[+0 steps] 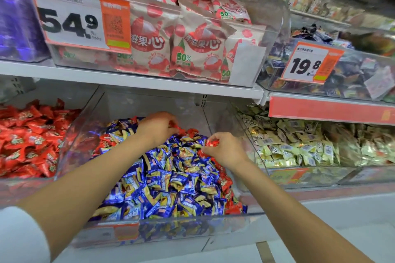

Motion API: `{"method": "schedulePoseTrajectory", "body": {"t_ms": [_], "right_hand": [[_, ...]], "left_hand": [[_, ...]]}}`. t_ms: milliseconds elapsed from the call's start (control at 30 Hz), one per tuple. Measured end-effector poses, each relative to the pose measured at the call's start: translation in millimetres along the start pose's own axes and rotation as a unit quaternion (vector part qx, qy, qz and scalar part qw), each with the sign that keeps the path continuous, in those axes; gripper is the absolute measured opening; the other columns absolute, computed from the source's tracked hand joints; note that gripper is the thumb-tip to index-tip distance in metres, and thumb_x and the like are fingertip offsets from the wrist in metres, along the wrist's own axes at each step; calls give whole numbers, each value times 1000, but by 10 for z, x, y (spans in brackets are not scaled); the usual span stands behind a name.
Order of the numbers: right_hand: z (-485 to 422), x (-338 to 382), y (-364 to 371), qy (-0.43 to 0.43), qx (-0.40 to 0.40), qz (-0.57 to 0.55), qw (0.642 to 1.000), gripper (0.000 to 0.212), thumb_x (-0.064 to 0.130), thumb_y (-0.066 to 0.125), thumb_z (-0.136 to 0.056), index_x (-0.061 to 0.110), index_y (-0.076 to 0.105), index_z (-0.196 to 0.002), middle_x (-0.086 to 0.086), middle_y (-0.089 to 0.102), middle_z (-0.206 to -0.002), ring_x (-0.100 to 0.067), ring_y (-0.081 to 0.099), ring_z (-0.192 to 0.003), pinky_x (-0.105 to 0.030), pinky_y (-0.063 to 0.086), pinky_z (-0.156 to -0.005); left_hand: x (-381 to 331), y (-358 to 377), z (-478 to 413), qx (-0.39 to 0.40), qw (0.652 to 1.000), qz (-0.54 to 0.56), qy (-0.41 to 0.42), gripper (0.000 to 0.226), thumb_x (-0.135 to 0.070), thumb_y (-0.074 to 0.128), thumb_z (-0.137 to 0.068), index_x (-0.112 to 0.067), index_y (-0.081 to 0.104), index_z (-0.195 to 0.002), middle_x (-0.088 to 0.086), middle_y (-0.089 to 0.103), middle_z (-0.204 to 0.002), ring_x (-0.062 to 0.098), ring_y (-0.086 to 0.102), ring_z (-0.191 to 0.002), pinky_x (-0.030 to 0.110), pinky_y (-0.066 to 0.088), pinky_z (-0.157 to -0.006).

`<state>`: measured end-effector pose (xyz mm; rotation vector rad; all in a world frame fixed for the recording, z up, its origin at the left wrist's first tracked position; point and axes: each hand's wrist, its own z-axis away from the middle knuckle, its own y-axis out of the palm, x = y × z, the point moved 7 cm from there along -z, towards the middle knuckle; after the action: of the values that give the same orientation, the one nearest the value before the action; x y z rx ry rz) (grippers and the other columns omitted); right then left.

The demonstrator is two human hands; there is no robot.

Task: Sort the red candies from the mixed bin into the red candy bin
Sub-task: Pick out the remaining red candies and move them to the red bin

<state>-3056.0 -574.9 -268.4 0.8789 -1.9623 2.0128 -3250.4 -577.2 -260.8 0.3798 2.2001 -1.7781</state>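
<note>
The clear mixed bin (215, 216) in the middle holds a heap of blue-and-gold wrapped candies with red candies (226, 181) scattered along its right side and back. To its left, the red candy bin (68, 134) is full of red wrapped candies (27, 134). My left hand (157, 127) reaches to the back of the mixed heap, fingers curled round a red candy (174, 124). My right hand (224, 149) is over the right part of the heap and pinches another red candy (211, 142) between thumb and fingers.
A bin of pale gold candies (299, 145) stands to the right. A white shelf (132, 80) hangs close above the bins, carrying pink snack bags (192, 49), price signs and a bin of dark mixed sweets (346, 79).
</note>
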Motion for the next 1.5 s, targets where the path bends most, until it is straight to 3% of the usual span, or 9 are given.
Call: {"method": "schedulePoseTrajectory", "body": {"t_ms": [167,300,400,700,933,1200,1300,1400,1500], "right_hand": [[-168,-178,374,71,83,53,993,31,37,76,-77,9,69,-89,-8,67,-91,-27,64,-93,-29,46,-71],[-102,-148,262,70,73,-61,993,34,30,74,-81,10,57,-60,-3,50,-57,-17,45,-56,-28,32,-58],[46,-80,68,52,55,-178,981,33,21,71,-85,-11,65,-85,-6,48,-58,-8,34,-45,-23,30,-51],[541,299,-230,-12,68,-278,958,4,18,64,-89,17,66,-86,-7,64,-76,-17,47,-53,-22,38,-46],[810,1497,-27,-142,87,-280,946,13,24,60,-93,17,67,-85,-5,53,-65,-14,45,-49,-19,37,-47],[588,3132,866,-288,78,-242,923,4,19,69,-85,17,66,-87,8,60,-73,-6,52,-66,-18,42,-66],[290,3497,1309,-281,94,-185,937,30,31,73,-82,13,66,-105,3,64,-91,-9,57,-83,-22,45,-80],[116,3608,1677,-300,181,-82,933,91,70,72,-63,22,49,-136,2,58,-130,-11,53,-120,-33,39,-107],[24,3461,1974,-305,231,98,919,128,88,59,-48,38,1,-150,-4,-2,-161,-23,-3,-148,-44,12,-120]], "left_hand": [[-57,-239,322,-36,997,63,4,9,-39,58,-90,-30,60,-87,-5,66,-84,16,60,-67,32,48,-62],[-111,-416,685,-35,994,97,22,8,-36,60,-90,-33,57,-83,-8,64,-76,21,61,-67,42,52,-66],[-83,-615,918,-60,990,123,24,7,-36,63,-88,-31,60,-85,-5,66,-76,20,62,-67,41,50,-66],[60,-1028,1441,-121,976,180,7,8,-30,67,-85,-25,62,-82,-10,66,-78,0,55,-66,30,43,-64],[516,-1506,1849,-194,962,191,-20,12,-23,71,-83,-17,61,-80,-10,61,-68,-4,54,-62,14,35,-60],[2150,-2135,2215,-255,947,77,-178,17,-29,72,-82,-20,58,-77,-5,57,-61,21,54,-63,30,41,-62],[2637,-2174,2077,-222,952,72,-199,26,-49,71,-78,-26,62,-87,1,65,-80,26,62,-82,37,49,-76],[2911,-2024,1958,-99,970,47,-218,94,-95,47,-50,-40,55,-126,7,55,-131,26,47,-127,45,39,-105],[3100,-1756,2045,64,974,-3,-217,117,-104,35,-30,-64,7,-136,7,3,-160,25,-3,-147,54,9,-117]]}}
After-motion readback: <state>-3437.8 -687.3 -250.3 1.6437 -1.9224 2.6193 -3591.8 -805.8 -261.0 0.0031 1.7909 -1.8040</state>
